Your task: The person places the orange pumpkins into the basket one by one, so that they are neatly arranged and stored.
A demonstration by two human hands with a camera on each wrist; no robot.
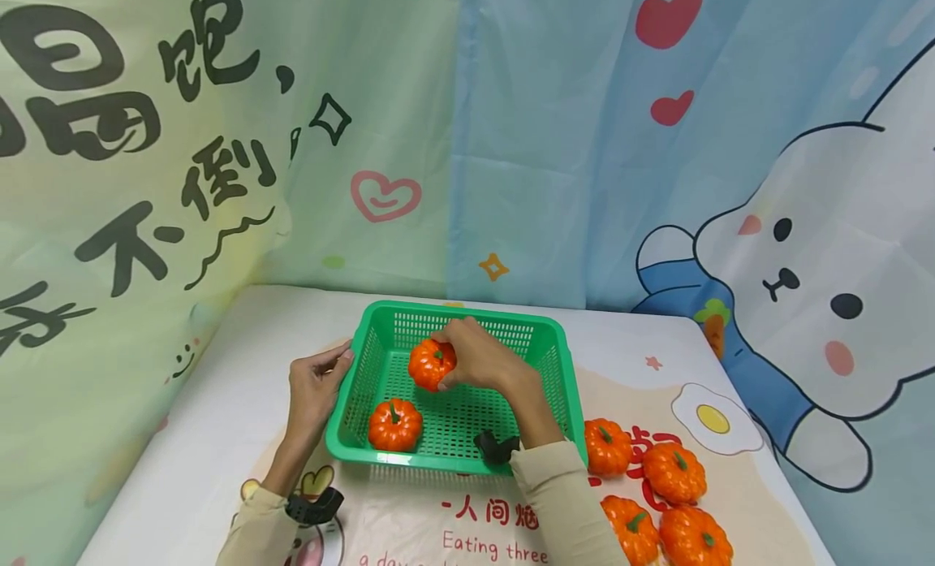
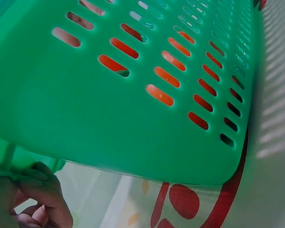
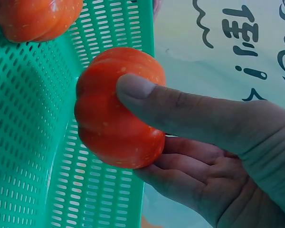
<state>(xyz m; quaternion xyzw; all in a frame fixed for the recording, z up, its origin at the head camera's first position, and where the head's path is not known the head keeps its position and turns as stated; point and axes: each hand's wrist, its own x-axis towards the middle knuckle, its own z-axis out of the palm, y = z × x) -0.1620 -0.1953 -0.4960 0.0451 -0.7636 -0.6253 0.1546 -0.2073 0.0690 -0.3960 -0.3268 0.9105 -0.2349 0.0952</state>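
Note:
A small orange pumpkin (image 1: pixel 431 365) is in my right hand (image 1: pixel 478 355), pinched between thumb and fingers, inside the green plastic basket (image 1: pixel 467 467). In the right wrist view the thumb lies across the held pumpkin (image 3: pixel 118 114) and the fingers are behind it. Another pumpkin (image 1: pixel 395 425) sits on the basket floor at the near left corner. My left hand (image 1: pixel 316 387) pinches the basket's left rim. The left wrist view shows that hand's curled fingers (image 2: pixel 50 194) at the rim, with orange visible through the slots.
Right of the basket several pumpkins (image 1: pixel 675 473) lie on the printed tablecloth (image 1: pixel 424 509). A patterned curtain (image 1: pixel 526 144) hangs behind the table. A black wrist camera (image 1: pixel 497 448) on the right arm overlaps the basket's near side.

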